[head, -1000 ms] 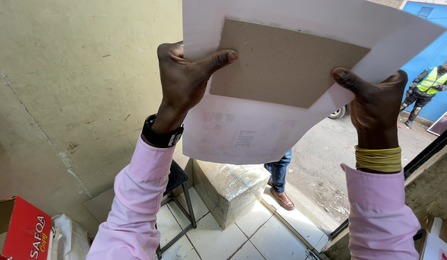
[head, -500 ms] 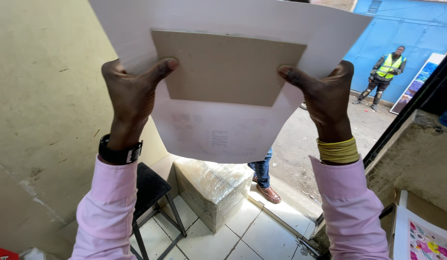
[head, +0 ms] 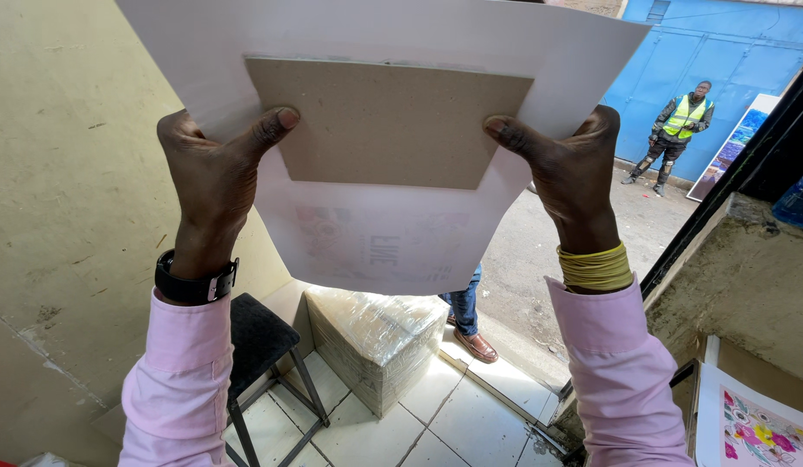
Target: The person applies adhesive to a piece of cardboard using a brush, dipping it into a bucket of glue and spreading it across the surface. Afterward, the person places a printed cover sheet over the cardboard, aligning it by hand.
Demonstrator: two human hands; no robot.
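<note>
I hold a large white sheet of paper (head: 376,233) up in front of me against the daylight, with a grey-brown cardboard rectangle (head: 384,121) pressed flat on its near side. My left hand (head: 213,177) grips the left edge, thumb on the cardboard's left side. My right hand (head: 566,169) grips the right edge, thumb on the cardboard's right side. Faint print shows through the lower part of the sheet. A black watch sits on my left wrist and yellow bands on my right.
A black stool (head: 259,342) and a plastic-wrapped block (head: 376,333) stand on the white tiled floor below. A person's legs (head: 466,320) show behind the sheet. Another person in a yellow vest (head: 678,130) stands outside by a blue wall. A floral print (head: 756,428) lies at lower right.
The view has swung to the right and slightly down. Both hands keep the same grip on the sheet and cardboard, which now sit more centred before me.
</note>
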